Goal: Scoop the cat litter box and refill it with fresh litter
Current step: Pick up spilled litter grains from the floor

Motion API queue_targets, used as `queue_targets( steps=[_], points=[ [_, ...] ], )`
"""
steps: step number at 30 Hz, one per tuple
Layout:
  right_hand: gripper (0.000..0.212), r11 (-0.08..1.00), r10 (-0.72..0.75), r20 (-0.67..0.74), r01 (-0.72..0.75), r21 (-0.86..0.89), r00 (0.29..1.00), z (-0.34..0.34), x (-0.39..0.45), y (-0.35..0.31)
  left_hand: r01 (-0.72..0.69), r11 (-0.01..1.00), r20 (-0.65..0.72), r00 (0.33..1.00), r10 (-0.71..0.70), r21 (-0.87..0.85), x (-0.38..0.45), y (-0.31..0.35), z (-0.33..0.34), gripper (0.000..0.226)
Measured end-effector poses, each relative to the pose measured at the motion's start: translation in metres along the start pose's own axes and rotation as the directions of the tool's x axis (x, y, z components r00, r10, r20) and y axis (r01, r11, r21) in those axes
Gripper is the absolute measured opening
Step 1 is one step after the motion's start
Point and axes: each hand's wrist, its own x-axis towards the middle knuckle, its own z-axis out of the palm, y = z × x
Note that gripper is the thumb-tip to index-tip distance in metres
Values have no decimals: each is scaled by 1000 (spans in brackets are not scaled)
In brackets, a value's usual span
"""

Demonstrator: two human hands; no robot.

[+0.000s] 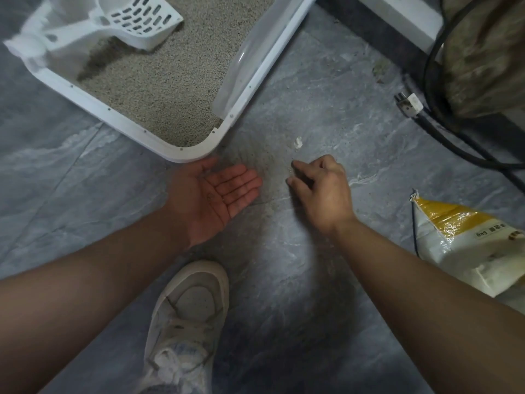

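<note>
Litter [159, 89] fills the white litter box [136, 129], which sits on the floor at far left; a slotted scoop [133, 21] rests in it with its blade on the granules. A thin scatter of spilled granules [270, 172] lies on the floor just beside the box's near corner.

The left hand [216, 194] lies palm up and flat, holding nothing, its thumb close to the box rim. The right hand [321, 189] is palm down with fingers curled toward the scatter; whether a granule is pinched cannot be told.

The litter bag [466, 245] lies at right, well apart from the box.

Handling, as judged:
- Granules are dry, loose and roll easily; sweep them together rather than pick singly.
- The scoop is light, stiff plastic; take it by the handle.
- The bag is probably heavy and slack; grip near its top seam and support the base.
</note>
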Motion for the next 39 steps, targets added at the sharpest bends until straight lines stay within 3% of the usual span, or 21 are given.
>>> queue_targets(
  steps=[6,12,15,20,22,25,30,34,36,39],
  points=[
    [18,999,-37,-130,37,-3,991,9,1,-3,-3,1000,6,1000,3,-7,1,2,-2,46],
    [18,962,-202,-173,162,-222,964,14,7,-4,2,1000,24,1000,-2,-22,2,4,-5,46],
    [17,944,-207,-176,149,-295,962,18,8,-3,7,1000,34,999,-6,-16,3,4,-5,46],
    [22,990,-118,-227,97,-103,967,14,-20,-34,24,999,35,999,-23,-25,5,1,-5,48],
    [15,986,-169,-166,164,-39,972,14,-40,-64,40,999,34,999,-40,-17,6,-2,-4,49],
    [23,971,-231,-74,235,54,970,19,-65,-99,89,994,45,995,-91,64,3,-6,0,49],
    [22,962,-272,-128,273,-14,954,23,-75,-110,154,983,104,981,-164,98,-2,-8,2,54],
    [20,932,-345,-206,360,41,916,10,-73,-108,158,983,132,977,-169,93,-5,-8,0,51],
    [16,948,-294,-257,316,46,921,2,-66,-93,127,989,125,983,-136,75,-3,-9,1,51],
    [14,988,-1,-332,53,146,943,-2,-47,-50,78,997,98,992,-78,3,1,-8,-1,53]
  ],
)
